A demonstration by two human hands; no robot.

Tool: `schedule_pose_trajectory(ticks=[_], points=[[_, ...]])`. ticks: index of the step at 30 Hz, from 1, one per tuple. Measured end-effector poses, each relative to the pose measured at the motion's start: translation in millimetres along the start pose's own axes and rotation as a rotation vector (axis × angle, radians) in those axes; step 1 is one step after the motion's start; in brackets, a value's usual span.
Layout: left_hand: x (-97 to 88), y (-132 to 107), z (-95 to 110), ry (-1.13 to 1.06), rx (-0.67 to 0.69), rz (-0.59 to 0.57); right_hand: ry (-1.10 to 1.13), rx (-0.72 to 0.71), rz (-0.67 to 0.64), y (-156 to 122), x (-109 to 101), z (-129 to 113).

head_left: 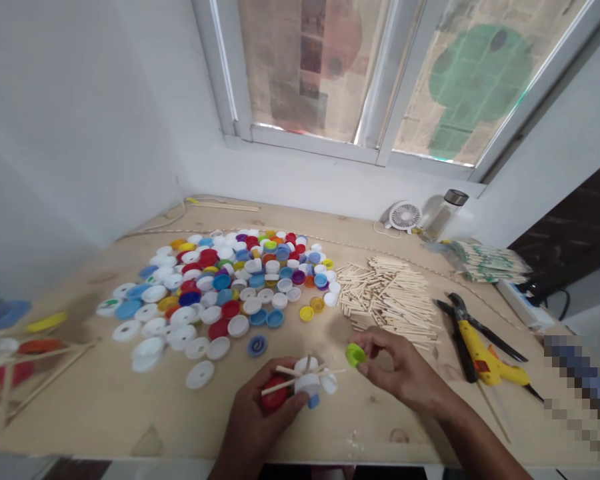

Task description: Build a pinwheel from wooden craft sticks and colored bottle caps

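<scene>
My left hand (260, 413) is closed around a small model made of bottle caps and thin wooden sticks (303, 383), with red, white and blue caps on it. My right hand (400, 370) pinches a lime green cap (355, 355) just to the right of the model. Both hands hover low over the front of the wooden table (105, 407).
A wide heap of coloured bottle caps (225, 287) lies at centre left. A pile of wooden sticks (390, 297) sits to the right of it. Pliers (457, 320) and a yellow glue gun (485, 360) lie at right. A small fan (404, 217) and a bottle (445, 213) stand by the wall.
</scene>
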State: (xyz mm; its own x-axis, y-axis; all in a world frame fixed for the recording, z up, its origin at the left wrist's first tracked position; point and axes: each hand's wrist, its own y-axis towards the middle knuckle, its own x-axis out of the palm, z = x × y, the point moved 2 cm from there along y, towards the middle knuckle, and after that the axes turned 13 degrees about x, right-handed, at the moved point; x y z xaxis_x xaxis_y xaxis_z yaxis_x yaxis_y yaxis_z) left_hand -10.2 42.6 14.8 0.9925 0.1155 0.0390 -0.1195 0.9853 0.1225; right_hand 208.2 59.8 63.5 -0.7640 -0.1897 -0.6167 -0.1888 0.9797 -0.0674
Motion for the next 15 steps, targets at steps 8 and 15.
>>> schedule_pose_trajectory(ticks=[8,15], points=[[0.2,-1.0,1.1,0.051,-0.026,-0.037,0.084,-0.022,-0.113,1.9,5.1,-13.3],[0.8,-0.2,2.4,0.048,-0.008,-0.075,0.006,-0.046,-0.142,1.2,11.4,-13.2]])
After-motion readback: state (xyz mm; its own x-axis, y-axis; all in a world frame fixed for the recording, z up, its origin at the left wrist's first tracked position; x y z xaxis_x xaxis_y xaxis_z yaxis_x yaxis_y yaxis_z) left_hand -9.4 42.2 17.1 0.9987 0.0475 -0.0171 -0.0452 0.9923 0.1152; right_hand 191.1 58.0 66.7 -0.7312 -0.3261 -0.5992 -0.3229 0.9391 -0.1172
